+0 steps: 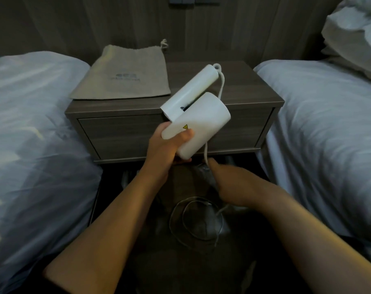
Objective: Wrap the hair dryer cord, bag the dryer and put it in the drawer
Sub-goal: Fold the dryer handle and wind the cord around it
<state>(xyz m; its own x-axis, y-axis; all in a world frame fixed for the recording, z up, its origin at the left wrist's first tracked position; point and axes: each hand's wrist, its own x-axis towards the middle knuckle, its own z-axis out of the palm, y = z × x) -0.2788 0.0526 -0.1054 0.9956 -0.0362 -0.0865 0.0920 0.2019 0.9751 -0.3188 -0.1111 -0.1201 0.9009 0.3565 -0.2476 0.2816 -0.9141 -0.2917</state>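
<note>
Within left hand (165, 149), dryer (201, 119); cord (206, 151) down to right hand (233, 185).

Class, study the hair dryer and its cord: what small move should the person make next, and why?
Probably the right hand should carry the cord up and around the hair dryer for a first turn. The left hand grips the dryer's body, the cord hangs in loose loops below, and the bag lies flat on the nightstand.

hotel bedroom, twin beds (31, 124), nightstand (244, 85) between
</note>
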